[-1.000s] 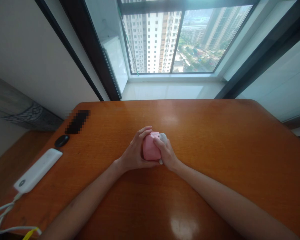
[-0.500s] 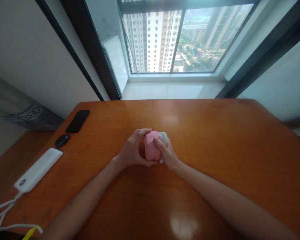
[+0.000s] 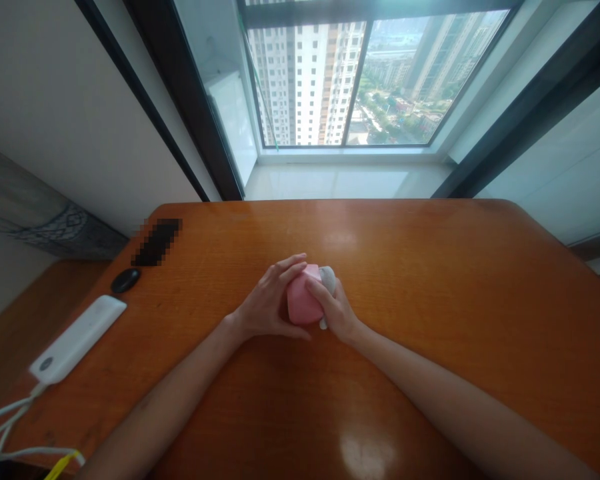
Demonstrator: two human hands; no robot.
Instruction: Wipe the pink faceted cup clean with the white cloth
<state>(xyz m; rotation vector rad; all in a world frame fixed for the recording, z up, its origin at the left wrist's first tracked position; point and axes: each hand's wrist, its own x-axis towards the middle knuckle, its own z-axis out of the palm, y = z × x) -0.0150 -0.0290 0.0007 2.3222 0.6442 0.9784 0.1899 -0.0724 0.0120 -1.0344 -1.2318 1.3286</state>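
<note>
A small pink object (image 3: 304, 300) with rounded corners and a light grey-white part (image 3: 327, 280) on its right side is held above the middle of the table. Its exact kind does not show. My right hand (image 3: 337, 310) grips it from the right, thumb across the pink face; the other fingers are mostly hidden behind it. On the left, my left hand (image 3: 265, 300) curves around the object with fingers and thumb spread. The fingertips are at its top edge, and whether they touch I cannot tell; the thumb is apart, below it.
The wooden table (image 3: 430, 287) reaches to a window. Along its left side lie a pixelated dark flat object (image 3: 156, 243), a black computer mouse (image 3: 125, 281) and a white power strip (image 3: 77, 340) with white cables (image 3: 10, 427). A yellow strip (image 3: 60, 465) shows at the bottom left.
My left hand has opened a little, its thumb moving down away from the pink object. The object has turned slightly in my right hand.
</note>
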